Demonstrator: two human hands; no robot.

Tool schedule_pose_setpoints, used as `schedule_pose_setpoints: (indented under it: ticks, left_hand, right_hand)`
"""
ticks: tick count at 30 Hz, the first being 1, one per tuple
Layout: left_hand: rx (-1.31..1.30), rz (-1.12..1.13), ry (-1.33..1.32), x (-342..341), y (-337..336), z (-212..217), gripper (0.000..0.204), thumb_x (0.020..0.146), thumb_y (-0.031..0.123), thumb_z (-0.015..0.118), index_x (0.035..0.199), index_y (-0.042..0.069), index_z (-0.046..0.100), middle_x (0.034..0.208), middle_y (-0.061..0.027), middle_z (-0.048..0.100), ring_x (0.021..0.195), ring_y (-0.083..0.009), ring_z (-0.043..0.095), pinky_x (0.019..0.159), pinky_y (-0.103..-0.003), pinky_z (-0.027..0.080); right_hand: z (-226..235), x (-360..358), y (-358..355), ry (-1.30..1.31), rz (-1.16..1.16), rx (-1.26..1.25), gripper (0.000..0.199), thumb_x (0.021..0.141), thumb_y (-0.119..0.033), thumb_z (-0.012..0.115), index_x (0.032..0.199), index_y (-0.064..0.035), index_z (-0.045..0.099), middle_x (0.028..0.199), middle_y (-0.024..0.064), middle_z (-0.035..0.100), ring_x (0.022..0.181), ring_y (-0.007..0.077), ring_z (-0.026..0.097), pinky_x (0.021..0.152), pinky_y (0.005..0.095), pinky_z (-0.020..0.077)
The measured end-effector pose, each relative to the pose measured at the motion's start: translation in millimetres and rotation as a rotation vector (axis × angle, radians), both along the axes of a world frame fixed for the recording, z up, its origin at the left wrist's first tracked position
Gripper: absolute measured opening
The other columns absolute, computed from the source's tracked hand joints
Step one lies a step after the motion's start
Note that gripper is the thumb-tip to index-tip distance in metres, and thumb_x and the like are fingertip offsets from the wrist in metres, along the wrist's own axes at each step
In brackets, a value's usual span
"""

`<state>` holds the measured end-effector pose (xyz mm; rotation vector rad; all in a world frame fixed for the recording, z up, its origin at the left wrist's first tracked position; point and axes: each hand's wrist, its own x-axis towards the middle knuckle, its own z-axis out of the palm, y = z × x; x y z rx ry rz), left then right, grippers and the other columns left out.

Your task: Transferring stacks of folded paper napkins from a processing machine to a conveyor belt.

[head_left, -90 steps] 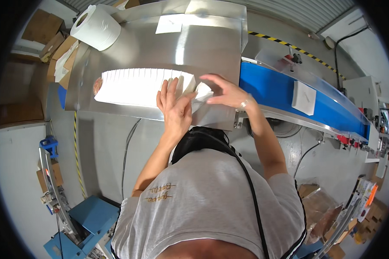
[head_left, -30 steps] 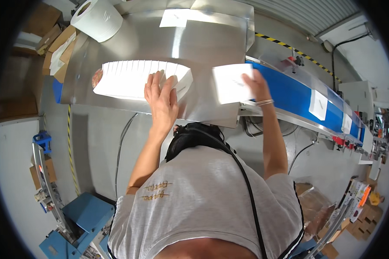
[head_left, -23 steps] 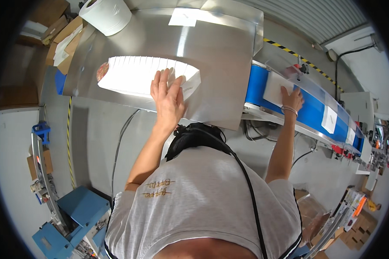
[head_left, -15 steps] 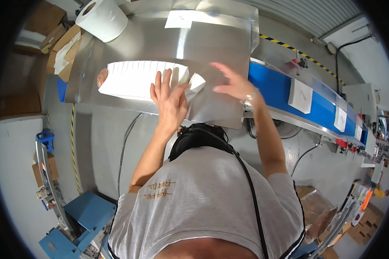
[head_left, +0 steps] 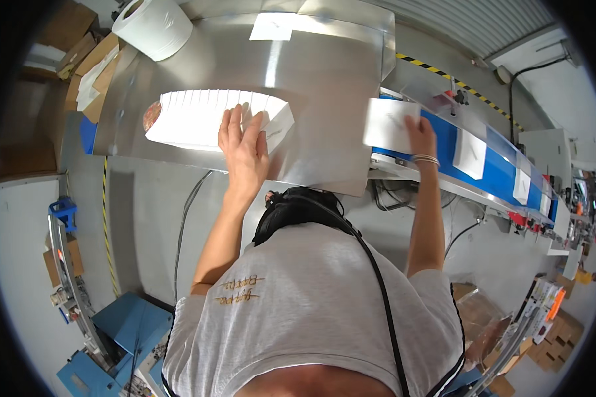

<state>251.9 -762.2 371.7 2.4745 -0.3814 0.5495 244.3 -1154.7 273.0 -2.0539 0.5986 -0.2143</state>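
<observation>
A row of white flat packets (head_left: 192, 119) stands packed on the metal table, with a round reddish-brown item (head_left: 151, 117) at its left end. My left hand (head_left: 244, 142) lies on the right part of this row, its fingers stretched out over the packets. My right hand (head_left: 422, 140) pinches the right edge of a single white packet (head_left: 387, 126). That packet is held flat above the near end of the blue conveyor belt (head_left: 434, 122), where the belt meets the table. Its underside is hidden.
More white packets lie spaced along the belt, the nearest one (head_left: 469, 153) just right of my right hand. A large white roll (head_left: 162, 33) stands at the table's back left. A white paper sheet (head_left: 271, 27) lies at the back. Cardboard boxes (head_left: 89, 83) are beside the table's left edge.
My right hand has moved right, from empty beside the row to the belt, and now holds a packet. My left hand has shifted slightly left, and the leaning packet at the row's right end is gone.
</observation>
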Motion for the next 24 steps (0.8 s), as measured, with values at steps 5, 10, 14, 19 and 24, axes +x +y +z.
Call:
schedule_pose_setpoints:
  ticks: [5,10,14,19,24]
  left_hand:
    - [-0.027,-0.004,-0.019,1.9,-0.3,-1.3,0.034,0.075,-0.003,0.059,0.107,0.008,0.064,0.133,-0.0191,0.042,0.128,-0.0409,0.030,0.104,-0.050,0.026]
    - [0.006,-0.027,0.011,-1.5,-0.7,2.8,0.035,0.073,-0.003,0.059,0.104,0.012,0.066,0.135,-0.0190,0.040,0.131,-0.0409,0.027,0.107,-0.052,0.018]
    - [0.028,-0.082,0.038,-0.7,-2.0,7.0,0.036,0.072,-0.003,0.059,0.103,0.014,0.066,0.138,-0.0192,0.036,0.133,-0.0411,0.023,0.108,-0.053,0.013]
    - [0.017,-0.097,0.084,1.3,0.4,21.5,0.050,0.070,0.011,0.068,0.119,0.013,0.057,0.144,-0.0223,0.024,0.136,-0.0424,0.015,0.108,-0.053,0.010]
    - [0.019,0.008,0.031,8.9,14.8,2.8,0.044,0.076,0.006,0.064,0.119,0.005,0.056,0.139,-0.0239,0.031,0.132,-0.0427,0.024,0.106,-0.052,0.020]
  right_hand:
    - [18.7,-12.5,-14.0,-0.094,-0.217,-0.771,0.043,0.076,-0.032,0.070,0.108,-0.0055,0.060,0.098,0.0157,0.063,0.086,0.0303,0.059,0.079,0.0382,0.0462]
    - [73.2,22.1,94.1,-0.221,0.510,-0.260,0.053,0.073,-0.022,0.073,0.120,-0.0087,0.054,0.120,0.0134,0.056,0.112,0.0293,0.051,0.096,0.0373,0.0402]
    - [75.1,48.2,178.6,-0.123,0.888,0.004,0.062,0.070,-0.021,0.075,0.127,-0.0144,0.048,0.145,0.0145,0.026,0.133,0.0334,0.027,0.104,0.0398,0.0327]
    - [31.4,64.1,171.0,-0.190,1.016,0.231,0.044,0.077,-0.019,0.072,0.116,-0.0084,0.053,0.132,0.0103,0.043,0.123,0.0214,0.040,0.096,0.0352,0.0410]
    - [45.9,23.2,105.7,-0.112,0.402,0.313,0.027,0.083,-0.017,0.067,0.102,-0.0015,0.055,0.090,0.0029,0.060,0.078,0.0084,0.055,0.067,0.0234,0.0466]
